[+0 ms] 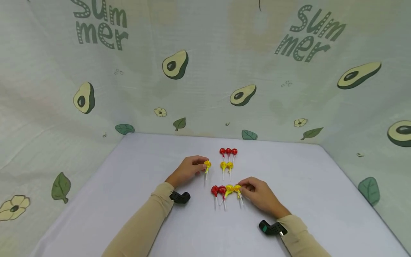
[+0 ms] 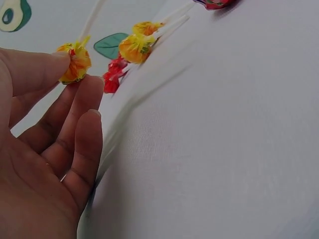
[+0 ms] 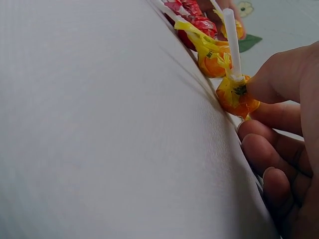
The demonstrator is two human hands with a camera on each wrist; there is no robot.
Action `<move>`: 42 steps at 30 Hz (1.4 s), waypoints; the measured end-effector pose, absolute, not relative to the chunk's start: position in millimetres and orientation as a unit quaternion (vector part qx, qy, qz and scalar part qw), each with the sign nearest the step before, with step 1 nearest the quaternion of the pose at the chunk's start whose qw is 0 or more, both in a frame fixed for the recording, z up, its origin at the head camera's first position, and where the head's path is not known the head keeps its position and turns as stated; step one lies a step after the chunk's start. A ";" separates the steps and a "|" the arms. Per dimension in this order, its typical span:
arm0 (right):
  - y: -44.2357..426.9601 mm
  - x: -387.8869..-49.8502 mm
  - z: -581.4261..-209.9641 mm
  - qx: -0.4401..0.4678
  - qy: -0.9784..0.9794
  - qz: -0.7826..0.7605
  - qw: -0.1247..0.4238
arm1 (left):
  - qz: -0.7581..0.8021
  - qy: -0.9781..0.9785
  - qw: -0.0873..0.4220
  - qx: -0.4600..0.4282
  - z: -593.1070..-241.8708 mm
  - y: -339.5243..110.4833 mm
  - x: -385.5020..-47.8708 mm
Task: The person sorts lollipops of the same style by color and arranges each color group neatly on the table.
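Observation:
My left hand [image 1: 191,166] pinches a yellow lollipop [image 2: 76,63] by its wrapped head between thumb and fingers, its white stick pointing towards me. My right hand [image 1: 260,194] pinches another yellow lollipop [image 3: 236,95] at the right end of the near row. Left of it in that row lie one more yellow lollipop [image 1: 229,189] and two red lollipops [image 1: 218,190]. Farther back, two yellow lollipops [image 1: 226,165] lie side by side, just right of my left hand. Behind those sit three red lollipops [image 1: 228,151] in a row, sticks towards me.
All of this is on a table with a white cloth [image 1: 141,153]. A pale curtain [image 1: 205,71] printed with avocados and leaves hangs behind the table and along its sides. Each wrist wears a black band device [image 1: 272,228].

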State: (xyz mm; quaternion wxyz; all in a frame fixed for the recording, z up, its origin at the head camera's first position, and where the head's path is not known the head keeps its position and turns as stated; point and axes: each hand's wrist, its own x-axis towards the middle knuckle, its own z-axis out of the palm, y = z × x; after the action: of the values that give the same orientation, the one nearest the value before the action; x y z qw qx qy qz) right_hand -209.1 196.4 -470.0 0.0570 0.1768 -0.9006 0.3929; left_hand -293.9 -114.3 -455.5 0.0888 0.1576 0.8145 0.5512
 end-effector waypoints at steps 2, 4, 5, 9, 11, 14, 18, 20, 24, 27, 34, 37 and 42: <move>194.5 -210.2 -470.1 0.174 -0.902 0.391 0.056 | 0.551 0.816 0.088 0.152 -454.3 -113.2 -294.5; 192.7 -211.0 -470.0 0.173 -0.902 0.392 0.054 | 0.549 0.817 0.088 0.153 -452.8 -111.9 -294.9; 192.0 -211.2 -470.1 0.173 -0.901 0.393 0.053 | 0.548 0.818 0.088 0.154 -451.8 -111.3 -295.0; 189.6 -212.3 -471.8 0.179 -0.899 0.397 0.050 | 0.541 0.822 0.090 0.153 -447.6 -110.0 -296.3; 188.3 -212.9 -472.9 0.181 -0.899 0.397 0.049 | 0.538 0.824 0.089 0.152 -445.8 -109.7 -297.5; 186.1 -213.3 -473.2 0.181 -0.900 0.393 0.049 | 0.533 0.829 0.086 0.148 -444.0 -109.0 -299.3; 183.3 -213.1 -471.9 0.182 -0.902 0.388 0.051 | 0.523 0.835 0.087 0.145 -444.3 -107.3 -302.0; 182.2 -213.0 -471.2 0.185 -0.902 0.386 0.049 | 0.519 0.838 0.089 0.143 -445.8 -106.6 -303.7; 181.0 -213.7 -470.4 0.193 -0.901 0.387 0.046 | 0.514 0.842 0.091 0.139 -447.8 -105.2 -305.8; 180.9 -214.9 -470.6 0.198 -0.898 0.389 0.050 | 0.508 0.846 0.088 0.135 -446.8 -102.9 -306.4; 192.0 -210.8 -471.4 0.182 -0.907 0.378 0.042 | 0.498 0.851 0.090 0.141 -448.3 -84.7 -312.6; 198.9 -208.0 -470.8 0.168 -0.909 0.377 0.049 | 0.492 0.850 0.095 0.160 -447.9 -76.1 -315.0; 198.2 -209.9 -469.3 0.195 -0.900 0.386 0.055 | 0.471 0.866 0.062 0.154 -446.1 -75.1 -315.4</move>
State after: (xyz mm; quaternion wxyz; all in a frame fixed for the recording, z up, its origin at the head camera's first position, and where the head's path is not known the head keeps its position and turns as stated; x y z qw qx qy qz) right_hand -209.9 198.2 -469.3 0.0546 0.1955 -0.9000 0.3857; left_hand -315.4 -75.1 -446.1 0.0625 0.1539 0.8662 0.4713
